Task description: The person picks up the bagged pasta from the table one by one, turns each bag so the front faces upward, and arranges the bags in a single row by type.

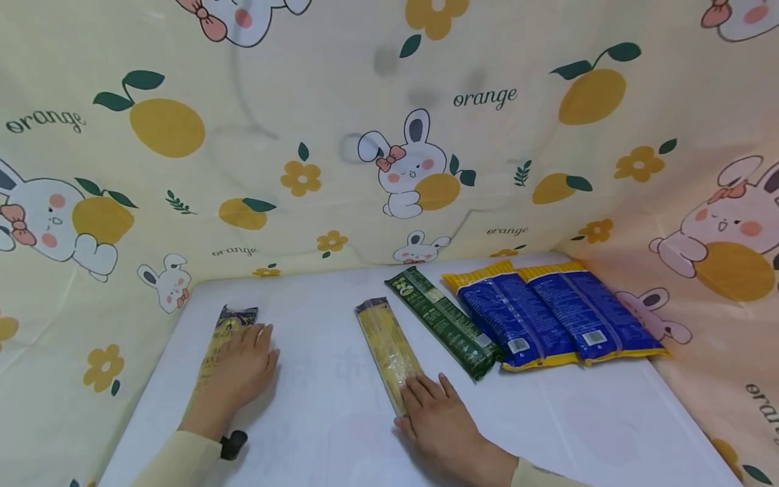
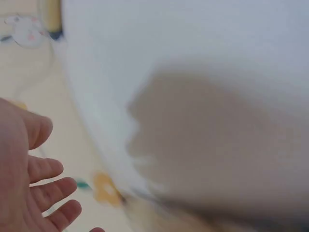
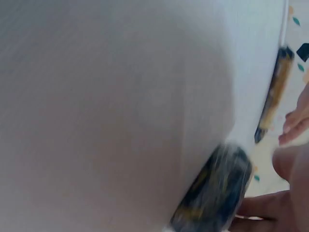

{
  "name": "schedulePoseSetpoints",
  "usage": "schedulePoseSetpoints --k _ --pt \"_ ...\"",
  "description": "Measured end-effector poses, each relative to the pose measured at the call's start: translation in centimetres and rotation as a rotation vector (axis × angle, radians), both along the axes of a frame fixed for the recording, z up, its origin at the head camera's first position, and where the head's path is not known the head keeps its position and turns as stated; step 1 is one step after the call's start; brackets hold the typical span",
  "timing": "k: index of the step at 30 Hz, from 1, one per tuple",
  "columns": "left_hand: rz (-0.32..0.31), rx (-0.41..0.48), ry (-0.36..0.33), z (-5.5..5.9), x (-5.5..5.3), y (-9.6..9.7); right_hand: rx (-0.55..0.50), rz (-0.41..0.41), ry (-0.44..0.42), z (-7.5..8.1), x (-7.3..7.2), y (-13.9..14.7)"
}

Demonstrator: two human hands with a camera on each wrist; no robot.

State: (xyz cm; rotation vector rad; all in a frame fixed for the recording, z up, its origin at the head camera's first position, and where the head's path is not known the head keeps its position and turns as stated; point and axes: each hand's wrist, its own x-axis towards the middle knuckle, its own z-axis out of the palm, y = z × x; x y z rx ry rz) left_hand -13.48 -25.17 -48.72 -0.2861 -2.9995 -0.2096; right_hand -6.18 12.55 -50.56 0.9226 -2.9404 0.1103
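In the head view, my left hand (image 1: 240, 372) lies over a slim yellow pack (image 1: 236, 318) that looks like dried noodles, hiding much of it. In the left wrist view that hand (image 2: 38, 179) has its fingers apart, with nothing gripped. My right hand (image 1: 441, 423) rests with extended fingers on the near end of a clear-fronted pack of dried noodles (image 1: 386, 341). That pack's dark end (image 3: 212, 193) shows blurred in the right wrist view, beside the right hand (image 3: 270, 203). Both packs lie on the white table.
A long green pack (image 1: 444, 321) lies slantwise right of the noodles. Two blue and yellow bags (image 1: 517, 318) lie side by side at the back right. A rabbit-and-orange printed cloth (image 1: 341, 101) hangs behind and beside the white table (image 1: 316, 379).
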Motion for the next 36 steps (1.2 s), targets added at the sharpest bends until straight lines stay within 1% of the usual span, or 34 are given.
schedulePoseSetpoints --k 1,3,4,5,7,10,13,15,17,21,24,30,34,36 --pt "-0.011 0.005 0.009 0.3 -0.8 1.2 -0.013 0.006 0.078 0.0 -0.1 0.4" --pt "-0.016 0.010 0.001 0.6 -2.5 3.8 -0.047 0.012 0.200 0.0 -0.3 1.2" --pt "-0.021 0.004 -0.003 0.6 -3.4 5.0 -0.065 0.009 0.244 -0.1 -0.4 1.5" --pt "-0.023 -0.004 -0.012 0.6 -4.3 6.3 -0.079 0.000 0.268 -0.2 -0.4 1.9" --pt "-0.029 -0.020 -0.039 0.6 -6.0 9.0 -0.088 -0.039 0.278 -0.6 -0.4 2.4" --pt "-0.065 -0.037 -0.060 0.0 -8.3 12.5 -0.062 -0.126 0.251 -1.0 -0.3 2.6" --pt "-0.095 -0.023 -0.059 -0.7 -10.1 15.1 -0.016 -0.174 0.223 -1.0 -0.2 2.3" --pt "-0.092 -0.012 -0.054 -1.2 -10.9 16.2 0.005 -0.173 0.210 -0.7 -0.2 2.0" --pt "-0.084 -0.007 -0.053 -1.7 -11.5 17.0 0.020 -0.161 0.196 -0.5 -0.1 1.9" --pt "-0.075 -0.027 -0.069 -2.6 -12.3 18.2 0.038 -0.164 0.173 -0.1 -0.1 1.8" --pt "-0.053 -0.046 -0.075 -2.9 -12.4 18.7 0.040 -0.169 0.184 -0.1 0.1 1.8" --pt "0.001 -0.074 -0.060 -3.3 -12.6 19.5 0.032 -0.173 0.230 -0.3 0.2 1.7" --pt "0.005 -0.089 -0.067 -3.7 -12.9 19.5 0.039 -0.180 0.216 -0.4 0.2 1.7" --pt "-0.003 -0.082 -0.052 -3.8 -13.0 19.4 0.036 -0.185 0.200 -0.4 0.2 1.8"
